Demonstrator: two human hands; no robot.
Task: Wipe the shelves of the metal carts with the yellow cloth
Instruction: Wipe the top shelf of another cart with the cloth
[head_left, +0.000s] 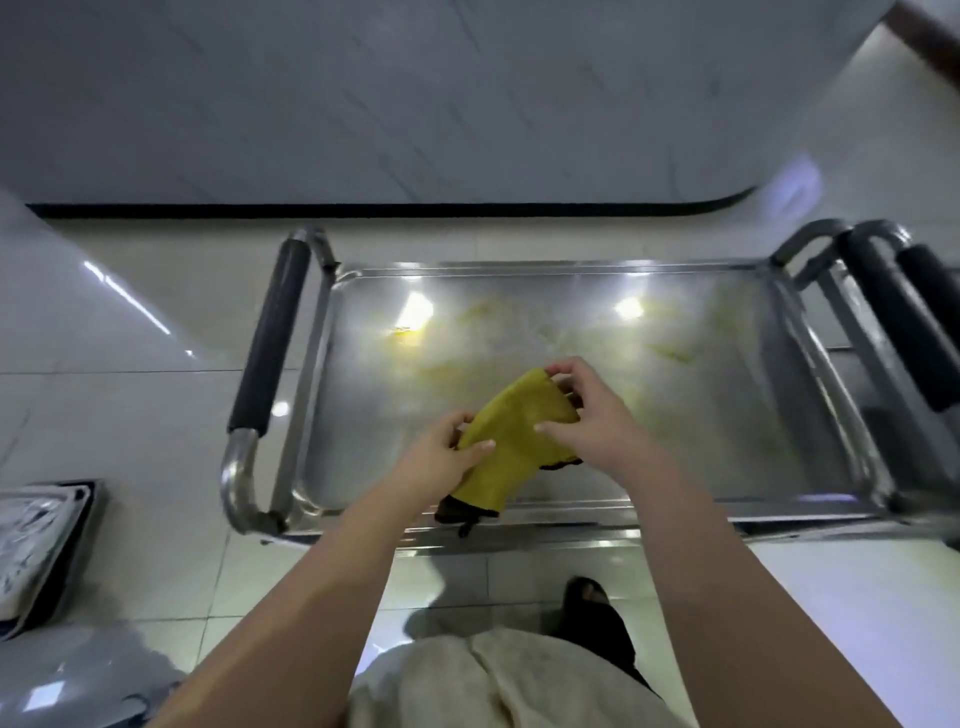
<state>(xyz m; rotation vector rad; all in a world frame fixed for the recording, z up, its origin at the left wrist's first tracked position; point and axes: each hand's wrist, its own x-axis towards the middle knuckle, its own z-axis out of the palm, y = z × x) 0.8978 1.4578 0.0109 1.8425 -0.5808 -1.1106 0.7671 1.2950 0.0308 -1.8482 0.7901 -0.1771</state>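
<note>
A yellow cloth (511, 439) with a dark trim hangs folded over the near part of the top shelf of a metal cart (727, 405). My left hand (447, 449) pinches the cloth's left edge between thumb and fingers. My right hand (587, 410) grips its upper right part, fingers curled over the fold. The steel shelf shows yellowish smears across its middle and right. A black padded handle (270, 332) runs along the cart's left end.
A second cart's black handles (893, 317) butt against the right end. A dark tray with white wrapping (36, 545) lies on the tiled floor at the left. A wall with a black skirting (363, 210) stands behind the cart. My foot (597, 613) is below.
</note>
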